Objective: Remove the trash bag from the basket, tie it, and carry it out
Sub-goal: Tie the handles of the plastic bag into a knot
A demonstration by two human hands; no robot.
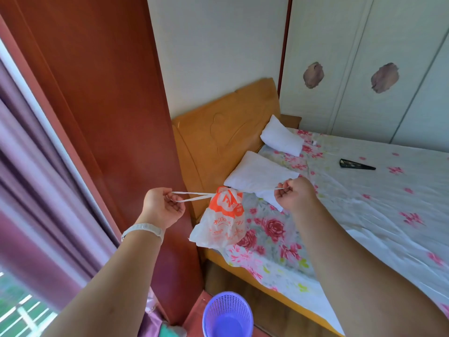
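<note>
A white and orange plastic trash bag (223, 218) hangs in the air between my hands, above the bed's edge. My left hand (162, 206) grips one white handle strip, pulled out taut to the left. My right hand (295, 194) grips the other strip, pulled out to the right. The bag's neck is gathered tight where the strips meet. The purple mesh basket (228, 314) stands on the floor below, with no bag in it.
A bed (364, 215) with a floral sheet and two white pillows (260, 175) fills the right side. A dark folded fan (356, 164) lies on it. A red-brown wooden cabinet (109, 117) stands at the left, with purple curtains (29, 190) beside it.
</note>
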